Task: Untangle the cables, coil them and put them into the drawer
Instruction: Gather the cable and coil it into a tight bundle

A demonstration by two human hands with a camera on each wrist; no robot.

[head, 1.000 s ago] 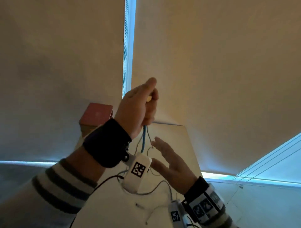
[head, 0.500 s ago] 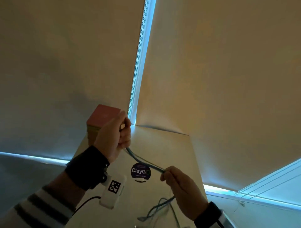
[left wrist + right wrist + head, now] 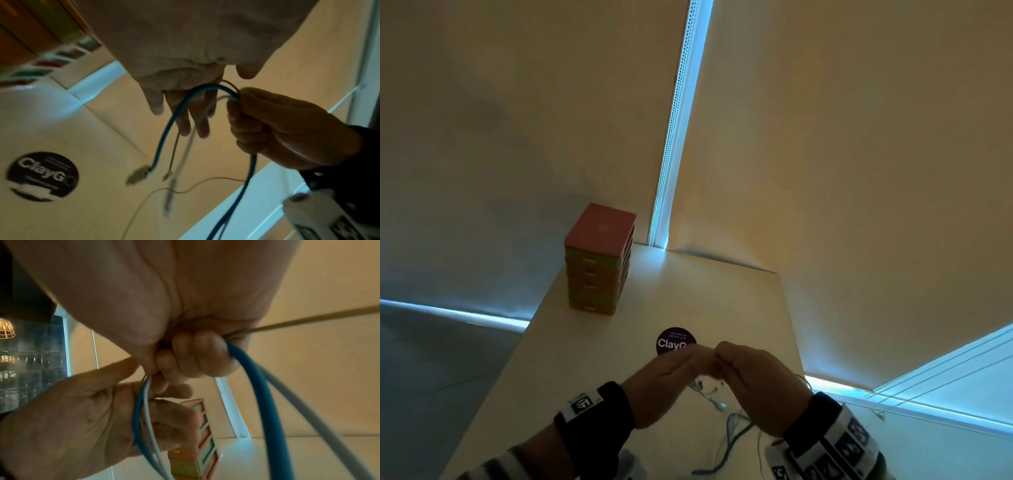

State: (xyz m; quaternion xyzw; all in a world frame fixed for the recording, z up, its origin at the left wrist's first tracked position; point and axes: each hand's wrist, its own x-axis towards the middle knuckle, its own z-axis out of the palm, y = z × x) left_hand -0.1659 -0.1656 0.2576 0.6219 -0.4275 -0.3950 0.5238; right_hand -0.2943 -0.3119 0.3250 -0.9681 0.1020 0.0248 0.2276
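My left hand (image 3: 690, 358) and right hand (image 3: 727, 358) meet fingertip to fingertip low over the pale table (image 3: 722, 301). The right hand (image 3: 267, 123) has its fist round a blue cable (image 3: 170, 123) and two thinner pale cables. The blue cable arcs across the left hand's fingers (image 3: 182, 120) and ends in a hanging plug (image 3: 137, 176). In the right wrist view the blue cable (image 3: 265, 402) and a white cable (image 3: 147, 410) run through the left hand (image 3: 102, 418) between thumb and curled fingers. Loose cable (image 3: 736, 435) trails on the table below the hands.
A small stack of orange and green drawers (image 3: 599, 263) stands at the table's far left, all of them pushed in. A round purple ClayGo sticker (image 3: 674, 342) lies just beyond the hands. Blinds (image 3: 859, 171) close off the back and right; the table's left edge (image 3: 517, 356) drops to the floor.
The left hand has come down from its raised position and to the right, until it meets the right hand. The stretch of blue cable between them has shortened to a small loop.
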